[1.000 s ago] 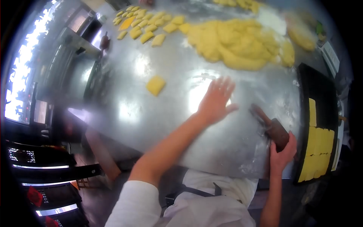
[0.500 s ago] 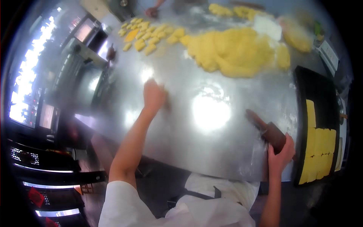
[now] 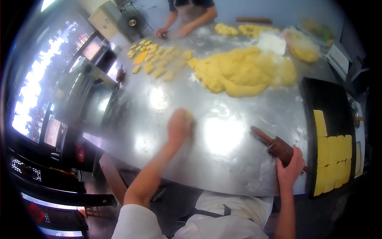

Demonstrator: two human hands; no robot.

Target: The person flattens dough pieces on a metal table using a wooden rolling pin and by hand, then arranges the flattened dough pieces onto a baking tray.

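Observation:
My left hand [image 3: 180,126] is closed over the metal table [image 3: 191,171], somewhat blurred. A bit of yellow dough [image 3: 189,115] shows at its fingers. My right hand [image 3: 291,167] is wrapped round the barrel of a brown wooden rolling pin [image 3: 281,150], which lies at a slant near the table's right side. Beyond my hands rests a large mound of yellow dough [image 3: 242,73]. To its left, small dough pieces [image 3: 159,72] are spread out in rows, one of them more orange.
A black tray [image 3: 328,93] with flat yellow squares [image 3: 338,149] stands at the right. Across the table is another person [image 3: 191,16], hands at the far edge. A white scraper-like sheet [image 3: 271,43] and bagged dough [image 3: 302,49] lie at the back. A machine [image 3: 85,87] borders the left.
My left hand has moved right and nearer to me, with yellow dough now showing at it. My right hand stays on the rolling pin. The view tilted up, revealing more of the other person.

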